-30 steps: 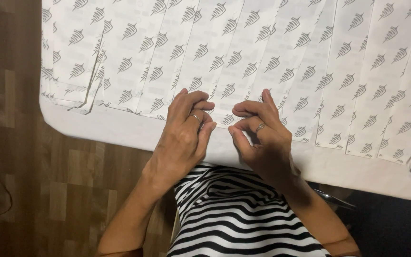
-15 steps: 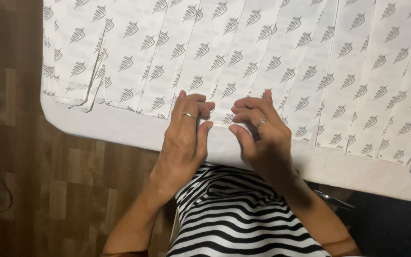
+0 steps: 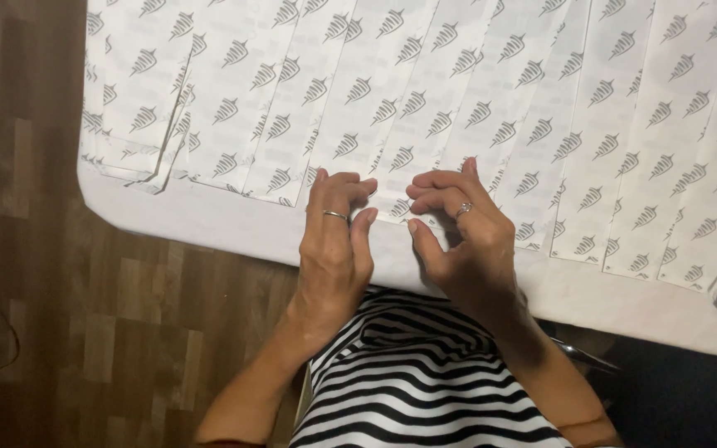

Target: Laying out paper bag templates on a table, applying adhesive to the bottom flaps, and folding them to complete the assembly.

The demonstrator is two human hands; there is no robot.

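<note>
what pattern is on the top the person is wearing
Black and white horizontal stripes on the knit top, seen best in the head view.

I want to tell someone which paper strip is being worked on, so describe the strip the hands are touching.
Start at the white table, covered by a row of long white paper strips printed with grey leaf-like marks. Follow its near edge to where the left hand and right hand meet. The strip is the one whose lower end lies between their fingertips; its neighbours lie untouched.
</note>
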